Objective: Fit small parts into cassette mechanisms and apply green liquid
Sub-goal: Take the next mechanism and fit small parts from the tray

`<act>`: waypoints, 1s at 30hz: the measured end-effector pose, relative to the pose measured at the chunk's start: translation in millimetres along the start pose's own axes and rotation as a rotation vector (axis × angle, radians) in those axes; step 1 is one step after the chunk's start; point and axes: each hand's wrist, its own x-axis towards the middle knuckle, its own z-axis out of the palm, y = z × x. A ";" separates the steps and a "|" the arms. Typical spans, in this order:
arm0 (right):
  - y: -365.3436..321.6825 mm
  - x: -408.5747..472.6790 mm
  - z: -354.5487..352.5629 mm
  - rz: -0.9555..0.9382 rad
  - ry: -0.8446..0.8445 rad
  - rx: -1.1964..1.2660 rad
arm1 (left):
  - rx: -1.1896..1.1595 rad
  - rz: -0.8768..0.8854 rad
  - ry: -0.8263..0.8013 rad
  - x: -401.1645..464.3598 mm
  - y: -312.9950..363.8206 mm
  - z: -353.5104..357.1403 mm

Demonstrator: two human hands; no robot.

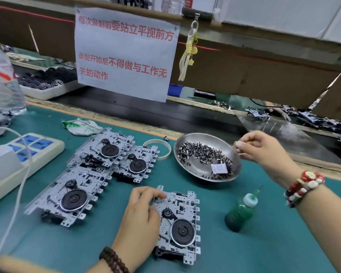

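The left hand (140, 215) rests on the near cassette mechanism (178, 223) at about six o'clock on the green mat (264, 249), its curled fingers pinching the top-left corner of the plate. The right hand (264, 150), up at two o'clock, has its fingertips pressed together at the rim of the steel dish (207, 157) of small parts (203, 152); whether a part is caught between them I cannot tell. The dish looks tipped, so a nudge on the rim might spill parts. The green bottle (241, 210) leans at four o'clock, just below the right forearm; a careless return sweep could knock it over onto the mechanism.
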 end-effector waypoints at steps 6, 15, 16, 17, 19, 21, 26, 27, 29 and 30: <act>-49.5 -70.6 18.0 -0.209 -0.005 0.144 | 0.031 0.012 -0.060 -15.9 -3.4 -12.5; -4.1 -118.2 84.1 -0.018 -0.110 -0.122 | 0.280 0.196 -0.032 -3.1 14.9 -18.2; 3.8 -116.9 86.1 -0.002 -0.082 -0.167 | 0.291 0.209 -0.045 0.5 17.6 -15.2; 9.8 -115.8 87.6 0.003 -0.063 -0.194 | 0.304 0.214 -0.063 4.5 20.2 -12.2; 17.4 -115.2 90.1 0.005 -0.047 -0.203 | 0.340 0.209 -0.110 13.5 25.4 -6.4; 21.3 -116.2 92.0 0.017 -0.025 -0.195 | 0.369 0.197 -0.144 21.9 28.6 -1.9; 26.8 -118.6 92.7 0.087 -0.013 -0.095 | 0.303 0.178 -0.215 30.3 23.5 4.6; 27.2 -118.9 92.5 0.097 -0.019 -0.062 | 0.282 0.177 -0.226 29.4 21.6 5.6; 26.8 -120.0 92.2 0.103 -0.028 0.012 | 0.271 0.189 -0.238 27.6 18.4 6.8; 26.7 -120.2 92.1 0.101 -0.030 0.036 | 0.272 0.201 -0.240 27.3 16.9 7.4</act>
